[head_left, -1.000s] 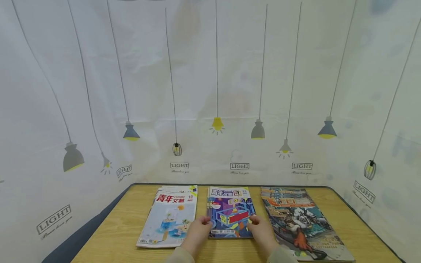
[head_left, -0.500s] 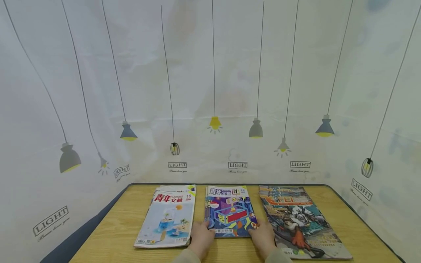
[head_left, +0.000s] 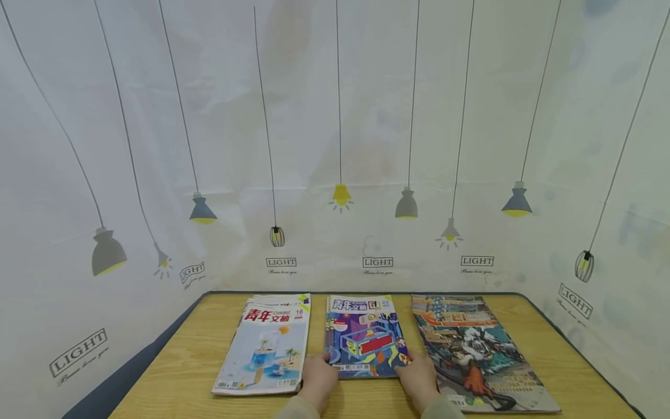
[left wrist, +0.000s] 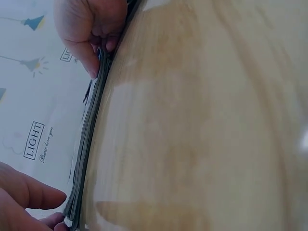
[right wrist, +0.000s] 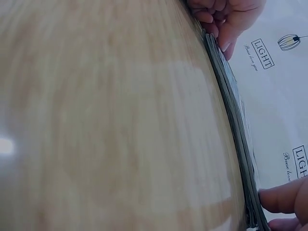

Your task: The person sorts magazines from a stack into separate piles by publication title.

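A small stack of magazines [head_left: 366, 343] with a purple, colourful top cover lies in the middle of the wooden table. At its near left corner my left hand [head_left: 319, 379] pinches the edge, thumb on the cover side and fingers at the side and underneath. My right hand [head_left: 419, 379] grips the near right corner in the same way. Both wrist views show the stack's layered edge, the magazines [left wrist: 86, 144] lying almost flush, with the left hand [left wrist: 24, 199] at one end and the right hand [right wrist: 286, 199] at the other. Parts of the fingers under the stack are hidden.
Left of the middle stack lies a pile of magazines [head_left: 262, 349] with a white and blue cover. A larger magazine pile [head_left: 476, 355] with a dark picture lies close by the right hand. Behind the wooden table [head_left: 183, 331] hangs a white lamp-print cloth [head_left: 303, 145].
Both hands have shifted from the sides of the middle stack down to its near corners and taken hold there. The view has moved slightly; the side piles stay put.
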{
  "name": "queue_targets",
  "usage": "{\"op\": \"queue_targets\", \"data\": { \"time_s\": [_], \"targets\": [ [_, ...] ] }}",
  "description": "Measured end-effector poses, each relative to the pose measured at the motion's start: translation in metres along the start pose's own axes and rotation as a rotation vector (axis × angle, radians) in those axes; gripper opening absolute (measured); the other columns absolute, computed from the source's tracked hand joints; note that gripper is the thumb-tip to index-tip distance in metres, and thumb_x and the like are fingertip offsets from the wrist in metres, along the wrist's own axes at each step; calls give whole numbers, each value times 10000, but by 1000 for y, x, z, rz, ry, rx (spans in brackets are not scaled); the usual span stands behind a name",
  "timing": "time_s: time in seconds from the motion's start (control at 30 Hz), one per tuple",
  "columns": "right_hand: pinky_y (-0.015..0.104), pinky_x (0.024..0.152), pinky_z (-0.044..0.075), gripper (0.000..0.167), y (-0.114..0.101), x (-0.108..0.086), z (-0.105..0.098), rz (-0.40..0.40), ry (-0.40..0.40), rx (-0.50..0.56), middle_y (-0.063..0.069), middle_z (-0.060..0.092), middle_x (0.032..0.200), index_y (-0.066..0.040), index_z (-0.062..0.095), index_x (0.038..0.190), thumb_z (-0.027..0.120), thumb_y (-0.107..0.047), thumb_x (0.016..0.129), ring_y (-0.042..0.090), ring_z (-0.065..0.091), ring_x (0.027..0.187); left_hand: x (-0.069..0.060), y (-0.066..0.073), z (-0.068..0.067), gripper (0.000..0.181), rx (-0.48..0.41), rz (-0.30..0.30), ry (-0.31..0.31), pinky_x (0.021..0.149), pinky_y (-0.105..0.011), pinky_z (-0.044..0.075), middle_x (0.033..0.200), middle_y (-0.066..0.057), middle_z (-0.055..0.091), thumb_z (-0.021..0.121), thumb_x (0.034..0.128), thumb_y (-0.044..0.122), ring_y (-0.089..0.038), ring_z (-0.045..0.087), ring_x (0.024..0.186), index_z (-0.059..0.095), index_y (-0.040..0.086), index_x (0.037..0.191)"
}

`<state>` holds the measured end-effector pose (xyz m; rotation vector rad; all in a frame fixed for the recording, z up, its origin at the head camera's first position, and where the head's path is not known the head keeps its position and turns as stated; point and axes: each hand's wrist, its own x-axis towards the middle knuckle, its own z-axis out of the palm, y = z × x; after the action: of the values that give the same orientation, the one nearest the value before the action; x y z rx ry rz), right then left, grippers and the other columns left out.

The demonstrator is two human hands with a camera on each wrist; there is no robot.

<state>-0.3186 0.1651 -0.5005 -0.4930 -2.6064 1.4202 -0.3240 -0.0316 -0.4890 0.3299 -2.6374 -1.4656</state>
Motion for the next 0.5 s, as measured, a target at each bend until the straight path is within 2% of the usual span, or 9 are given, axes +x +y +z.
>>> {"op": "queue_targets", "data": {
  "time_s": [0.17,0.27,0.4,0.5],
  "targets": [
    [621,980,345,540,-1,0,1,25,4,16,369,407,1260,125,501,1294,683,-36,812,529,370,1175,2,2,2,365,-118,4,3,904,-494,460,1078,-243,603,593,752,-71,-383,550,1068,608,-109,1115],
    [619,982,344,546,-1,0,1,30,3,18,367,406,1262,123,496,1300,683,-34,811,523,377,1174,4,4,4,401,-195,-31,-57,809,-432,517,1104,-229,592,554,806,-52,-316,575,991,530,-107,1203],
    [616,978,350,545,-1,-1,0,17,1,19,364,419,1254,127,495,1297,682,-26,808,513,394,1163,6,2,5,440,-231,-68,-136,656,-316,535,1140,-206,573,487,861,-57,-227,573,878,475,-92,1299],
    [612,983,346,533,-1,-2,-1,23,-5,38,349,431,1247,132,491,1297,666,-3,811,491,411,1155,5,-1,3,457,-281,-21,-178,641,-298,527,1113,-176,584,458,847,-96,-205,567,852,486,-93,1303]
  ]
}}
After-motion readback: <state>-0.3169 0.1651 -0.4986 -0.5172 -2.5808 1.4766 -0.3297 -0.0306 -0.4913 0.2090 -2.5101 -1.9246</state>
